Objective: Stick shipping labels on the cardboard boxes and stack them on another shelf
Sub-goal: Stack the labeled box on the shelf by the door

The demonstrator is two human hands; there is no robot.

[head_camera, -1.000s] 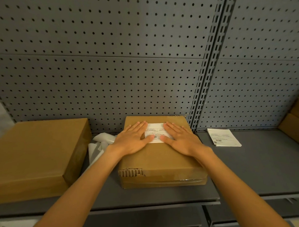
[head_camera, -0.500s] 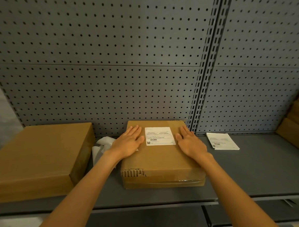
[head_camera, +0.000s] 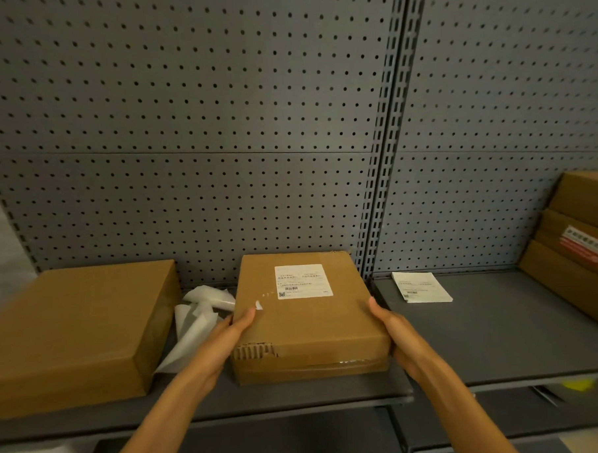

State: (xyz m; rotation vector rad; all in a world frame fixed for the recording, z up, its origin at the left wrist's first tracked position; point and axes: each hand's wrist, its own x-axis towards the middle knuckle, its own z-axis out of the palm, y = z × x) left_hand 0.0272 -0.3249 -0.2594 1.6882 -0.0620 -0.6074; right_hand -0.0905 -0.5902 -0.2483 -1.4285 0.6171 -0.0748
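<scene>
With my left hand and right hand gripping opposite sides of the labelled box on the shelf, I reckon its torn front corner could crumple and let it slip as I lift.

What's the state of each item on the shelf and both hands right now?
middle box: flat on shelf, label on top, front edge torn
shipping label: stuck flat on the box top
left hand: grips the box's left side
right hand: grips the box's right side
left box: closed, no label visible
spare labels: lying flat on the right shelf
backing paper: crumpled, loose between the boxes
right stack: boxes stacked
</scene>
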